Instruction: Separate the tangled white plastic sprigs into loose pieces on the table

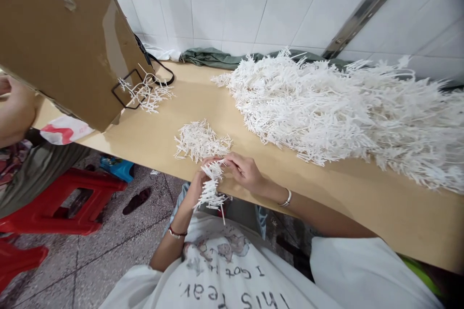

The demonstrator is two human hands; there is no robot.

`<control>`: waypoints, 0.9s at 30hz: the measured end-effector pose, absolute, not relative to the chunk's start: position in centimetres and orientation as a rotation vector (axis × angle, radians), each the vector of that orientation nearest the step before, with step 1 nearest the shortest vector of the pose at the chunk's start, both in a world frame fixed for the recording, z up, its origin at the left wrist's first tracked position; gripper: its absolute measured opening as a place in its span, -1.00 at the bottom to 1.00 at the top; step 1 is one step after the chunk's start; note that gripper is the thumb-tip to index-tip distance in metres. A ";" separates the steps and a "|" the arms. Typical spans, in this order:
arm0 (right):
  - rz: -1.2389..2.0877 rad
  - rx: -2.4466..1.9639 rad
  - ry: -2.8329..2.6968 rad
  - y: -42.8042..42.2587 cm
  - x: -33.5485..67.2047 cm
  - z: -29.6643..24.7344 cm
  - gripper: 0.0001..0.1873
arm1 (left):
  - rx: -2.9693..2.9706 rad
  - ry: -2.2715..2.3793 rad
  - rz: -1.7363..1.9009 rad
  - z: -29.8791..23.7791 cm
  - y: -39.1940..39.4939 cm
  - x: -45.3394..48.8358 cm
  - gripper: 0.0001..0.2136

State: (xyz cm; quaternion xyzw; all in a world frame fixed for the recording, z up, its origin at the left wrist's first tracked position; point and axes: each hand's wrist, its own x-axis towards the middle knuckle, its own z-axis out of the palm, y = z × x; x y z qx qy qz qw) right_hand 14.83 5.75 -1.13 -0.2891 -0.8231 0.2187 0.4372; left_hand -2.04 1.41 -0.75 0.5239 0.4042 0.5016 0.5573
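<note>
My left hand (197,184) is closed around a white, many-branched plastic strip (212,187) at the table's front edge. The strip hangs down over my lap, with a thin stem sticking out at its lower end. At its upper end, the thumb and fingers of my right hand (247,172) are pinched together on one of its small tips. Just beyond my hands lies a small heap of short white plastic pieces (202,140). A far larger pile of white branched strips (308,106) spreads over the table to the right.
Bare stripped white stems (152,94) lie near a black wire frame (125,89) at the left. A large cardboard box (72,34) stands beside them. Another person's arm (20,111) shows behind it, above red stools (72,203). White tiled wall (232,5) backs the wooden table (195,89).
</note>
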 end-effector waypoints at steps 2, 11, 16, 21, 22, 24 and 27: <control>0.551 -0.719 -2.037 5.6 14.7 -1.2 -0.86 | 1.162 0.948 1.184 -0.6 1.5 -2.0 -0.61; 0.939 -0.869 -2.024 5.3 14.5 -0.1 -0.72 | 1.437 1.066 1.165 -0.7 1.5 -1.4 -0.79; 0.940 -0.880 -2.013 5.2 14.4 -0.1 -0.72 | 1.589 1.219 1.227 -1.2 1.3 -0.6 -0.82; 1.042 -0.889 -1.926 5.2 14.3 -0.3 -0.70 | 1.690 1.258 1.219 -1.2 1.2 0.0 -0.82; 1.086 -0.879 -1.908 5.2 14.4 -0.3 -0.67 | 1.699 1.258 1.223 -1.2 1.2 0.0 -0.81; 1.152 -0.831 -1.909 5.3 14.6 -0.3 -0.63 | 1.699 1.256 1.221 -1.1 1.0 0.0 -0.80; 1.181 -0.817 -2.012 5.4 15.0 0.0 -0.63 | 1.675 1.237 1.206 -0.9 0.7 0.1 -0.80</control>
